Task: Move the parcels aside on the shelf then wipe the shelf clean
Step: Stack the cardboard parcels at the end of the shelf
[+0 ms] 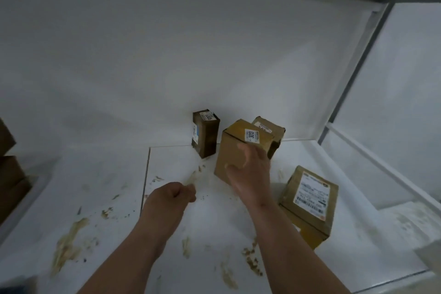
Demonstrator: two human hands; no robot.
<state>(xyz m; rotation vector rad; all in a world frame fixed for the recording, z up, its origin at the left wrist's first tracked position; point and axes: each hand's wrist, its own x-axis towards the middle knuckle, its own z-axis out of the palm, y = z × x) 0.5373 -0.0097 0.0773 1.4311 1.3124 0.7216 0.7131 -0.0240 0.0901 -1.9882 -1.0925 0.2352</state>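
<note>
**Box in hand, dirt still underfoot**

The right hand grips the tall box, fingers curled round its near face; the left hand hangs in a loose fist holding nothing; a dark narrow box stands beyond the fingertips, another box just behind, a labelled parcel beside the wrist; brown smears cover the shelf; dragging the box likely spreads that grime, and a one-sided hold risks tipping it into its neighbours.
</note>
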